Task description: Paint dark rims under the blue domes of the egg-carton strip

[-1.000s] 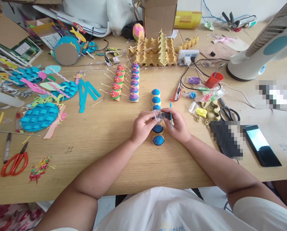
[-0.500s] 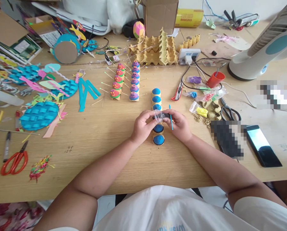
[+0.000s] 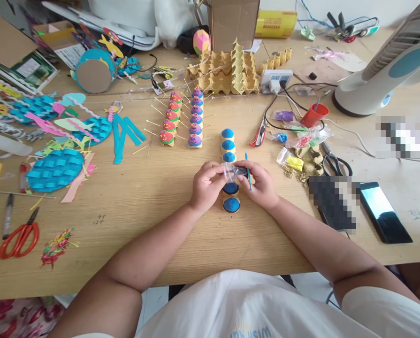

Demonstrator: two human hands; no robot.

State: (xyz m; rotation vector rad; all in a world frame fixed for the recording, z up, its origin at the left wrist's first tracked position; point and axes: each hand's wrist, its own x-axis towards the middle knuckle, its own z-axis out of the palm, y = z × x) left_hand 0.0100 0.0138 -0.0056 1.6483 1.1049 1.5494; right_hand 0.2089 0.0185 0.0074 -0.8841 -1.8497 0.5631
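Between my two hands is a small clear plastic bag (image 3: 228, 171) with something black inside, probably soft clay. My left hand (image 3: 208, 185) pinches the bag's clear end. My right hand (image 3: 261, 184) grips the dark end and also keeps a thin blue stick tool (image 3: 249, 180) upright against the fingers. Below the hands lies an egg-carton strip (image 3: 231, 204) whose cups are topped with blue domes; the nearer ones have a dark rim. My hands and the bag hide its middle cups.
Left of the strip stand a red-and-green caterpillar row (image 3: 168, 126) and a purple-and-blue one (image 3: 195, 126), with pins sticking out. To the right are a red utility knife (image 3: 259, 134), a red cup (image 3: 314, 115), black scissors (image 3: 334, 164) and a phone (image 3: 385, 212). Orange-handled scissors (image 3: 19, 239) lie far left.
The view has shifted slightly. My fingers have moved a little on the bag, and more of its clear end shows between the hands. Both hands keep their hold.
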